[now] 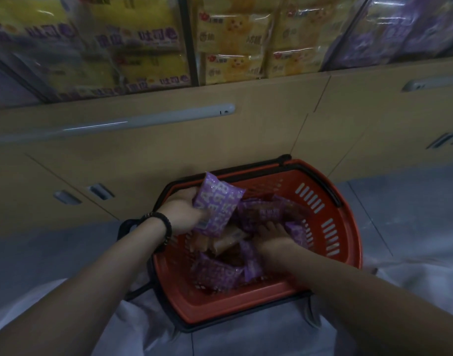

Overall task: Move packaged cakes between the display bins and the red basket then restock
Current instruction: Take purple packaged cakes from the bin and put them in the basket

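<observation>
We recorded the red basket (pixel 348 227) standing on the floor directly before the person. Against its near wall lay a purple cake packet (pixel 215 274). Further purple packets and a pale orange packet (pixel 226 242) were heaped across the middle. The right hand (pixel 273 240) was pushed down among the packets towards the basket's right side. Its fingertips were buried, and we could not tell whether it gripped anything. The left hand (pixel 184 214), with a dark bead bracelet (pixel 165 227) on the wrist, clutched a lettered purple packet (pixel 219 205) raised above the basket's far left rim. Beyond stood beige cabinet fronts with a pale bar handle (pixel 143 119). Above them the display bins (pixel 192 47) held yellow packets (pixel 233 34) and, at the far right, blurred purple stock (pixel 400 32).
</observation>
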Available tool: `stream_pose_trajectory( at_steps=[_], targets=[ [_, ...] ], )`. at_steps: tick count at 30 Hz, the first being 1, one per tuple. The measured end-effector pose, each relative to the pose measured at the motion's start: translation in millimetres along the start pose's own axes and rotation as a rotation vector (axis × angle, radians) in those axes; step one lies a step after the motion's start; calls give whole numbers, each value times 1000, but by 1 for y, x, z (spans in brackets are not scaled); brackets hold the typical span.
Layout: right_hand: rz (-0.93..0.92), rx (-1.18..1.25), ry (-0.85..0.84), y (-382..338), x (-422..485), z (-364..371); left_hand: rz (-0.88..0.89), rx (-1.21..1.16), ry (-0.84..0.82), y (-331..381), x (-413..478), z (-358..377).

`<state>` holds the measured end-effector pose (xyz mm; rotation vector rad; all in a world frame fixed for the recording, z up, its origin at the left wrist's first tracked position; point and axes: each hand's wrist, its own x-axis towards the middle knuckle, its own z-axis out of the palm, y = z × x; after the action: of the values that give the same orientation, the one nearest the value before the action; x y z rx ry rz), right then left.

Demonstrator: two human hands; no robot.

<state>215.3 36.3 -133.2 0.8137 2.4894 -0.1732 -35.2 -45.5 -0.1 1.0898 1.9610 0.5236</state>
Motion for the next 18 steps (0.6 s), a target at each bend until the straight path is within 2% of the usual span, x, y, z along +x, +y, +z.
stream_pose_trajectory(
  at_steps=[3,7,8,12,18],
  targets=[
    [40,9,-26,6,-1,-4,42,-99,-5,1,-4,-4],
    [116,215,-181,12,-2,-21,22,-248,-5,5,-9,-8],
    [131,280,-176,15,-3,-29,6,-284,7,6,-10,-9],
    [94,669,34,35,-19,-70,-13,-387,53,9,-13,-12],
    [164,1478,297,62,-53,-123,168,-530,126,16,-16,-12]
  ],
)
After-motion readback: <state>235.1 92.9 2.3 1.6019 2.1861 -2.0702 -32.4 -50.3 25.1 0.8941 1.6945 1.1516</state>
